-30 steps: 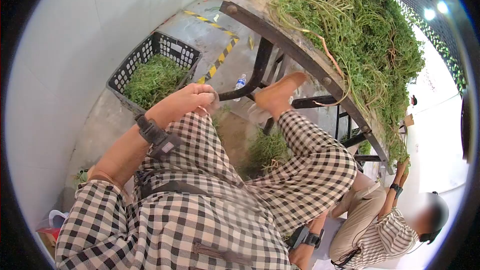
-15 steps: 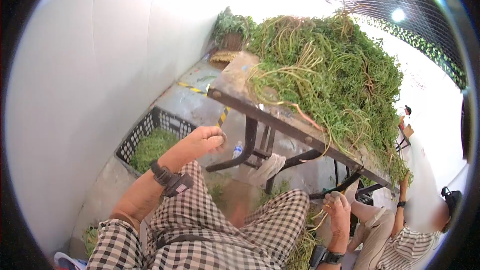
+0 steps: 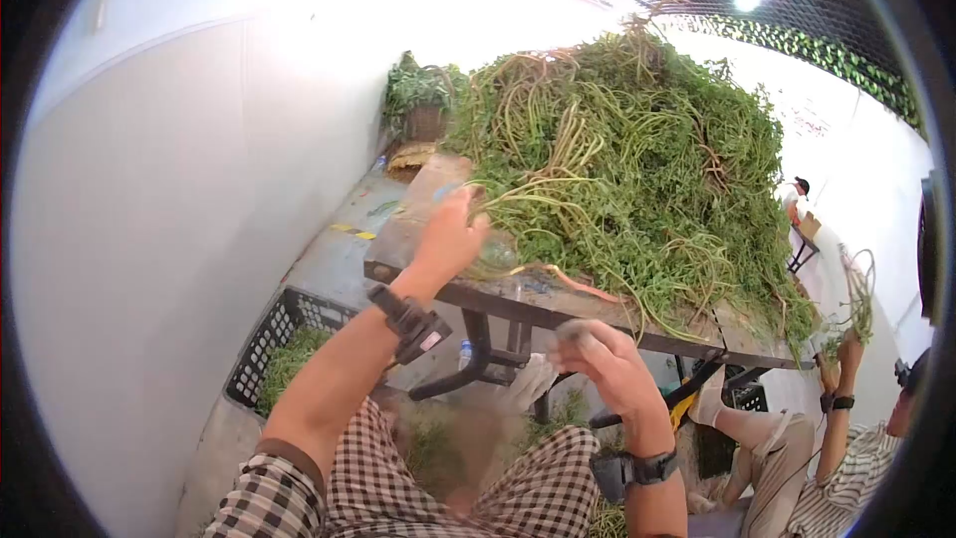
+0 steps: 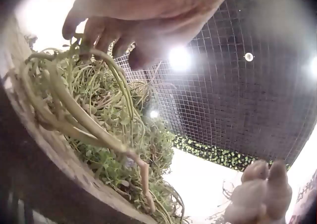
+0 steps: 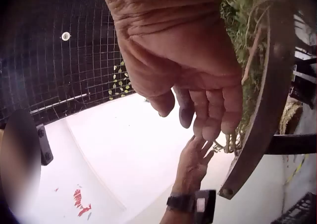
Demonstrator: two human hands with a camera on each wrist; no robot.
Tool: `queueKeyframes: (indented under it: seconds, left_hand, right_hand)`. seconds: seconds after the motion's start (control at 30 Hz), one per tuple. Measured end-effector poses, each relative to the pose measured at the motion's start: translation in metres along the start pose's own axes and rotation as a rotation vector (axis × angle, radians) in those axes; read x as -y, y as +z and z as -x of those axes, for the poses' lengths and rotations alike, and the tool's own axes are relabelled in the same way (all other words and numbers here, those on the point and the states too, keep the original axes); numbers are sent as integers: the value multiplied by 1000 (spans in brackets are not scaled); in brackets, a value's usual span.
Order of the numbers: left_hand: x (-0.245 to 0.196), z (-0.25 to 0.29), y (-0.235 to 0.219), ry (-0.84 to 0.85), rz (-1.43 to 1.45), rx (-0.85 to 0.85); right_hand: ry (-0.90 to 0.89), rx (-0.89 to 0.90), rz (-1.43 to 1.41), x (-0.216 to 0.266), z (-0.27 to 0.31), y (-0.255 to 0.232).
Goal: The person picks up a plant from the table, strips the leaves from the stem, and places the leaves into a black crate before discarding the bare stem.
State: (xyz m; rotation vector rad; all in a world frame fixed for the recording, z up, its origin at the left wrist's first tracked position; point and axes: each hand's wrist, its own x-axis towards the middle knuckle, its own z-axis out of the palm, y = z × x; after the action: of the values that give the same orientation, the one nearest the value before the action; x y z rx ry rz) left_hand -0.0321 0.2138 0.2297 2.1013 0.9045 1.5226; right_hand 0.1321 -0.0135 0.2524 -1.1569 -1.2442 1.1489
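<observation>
Over the near left corner of the table [image 3: 398, 229], the left hand [image 3: 448, 242] is at the stem ends of a large heap of leafy green stems [image 3: 637, 169]. The left wrist view shows its fingers spread above some thick stems [image 4: 74, 117]; whether they touch is unclear. In the right wrist view the left hand [image 5: 190, 169] also has its fingers apart. The right hand [image 3: 612, 369] is raised in front of the table edge, fingers loosely bent and holding nothing, as the right wrist view of the right hand [image 5: 183, 65] confirms.
A black crate [image 3: 259, 359] of greens stands on the floor at left, by the white wall [image 3: 149, 239]. Table legs [image 3: 478, 344] are below the edge. At right, a seated person in a striped shirt [image 3: 851, 468] lifts some stems [image 3: 859, 299].
The left hand has moved from above the lap up to the table's corner. The right hand has risen from low beside the right thigh. The head view has tilted up toward the heap.
</observation>
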Motion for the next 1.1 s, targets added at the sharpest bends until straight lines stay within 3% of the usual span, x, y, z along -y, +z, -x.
queueKeyframes:
  seconds: [0.07, 0.17, 0.3, 0.47, 0.6, 0.67, 0.77, 0.83, 0.87, 0.97, 1.0, 1.1]
  left_hand:
    - [-7, -11, 17, -69, -125, 130]
    - [-4, -18, 34, -58, -81, 243]
    - [-18, 2, 34, 27, 46, 164]
    - [-13, 22, 46, 212, 43, 139]
    - [-16, 20, 53, 64, -105, 287]
    - [-16, 22, 56, 72, -178, 322]
    - [-17, 16, 65, -61, -277, 402]
    - [-5, 10, 69, -70, -144, 317]
    - [2, 9, 72, -73, -76, 273]
    - [18, 5, 82, 5, -152, 224]
    - [8, 5, 73, -64, -110, 193]
    - [8, 6, 69, 51, 117, 60]
  right_hand:
    - [-24, 0, -46, 6, -30, 8]
    - [-29, -75, -247, 5, -78, 16]
    - [33, -239, -616, -10, -139, 12]
    - [-126, -303, -982, -7, -180, 3]
    - [-216, -278, -929, -11, -182, 0]
    - [-272, -318, -803, -17, -177, 3]
    - [-356, -381, -528, -20, -172, 15]
    - [-401, -368, -353, -21, -166, 27]
    - [-353, -447, -135, -37, -171, 24]
    - [-476, -584, -62, -25, -167, 36]
    - [-389, -599, -485, -12, -168, 34]
    - [-356, -608, -451, -33, -184, -1]
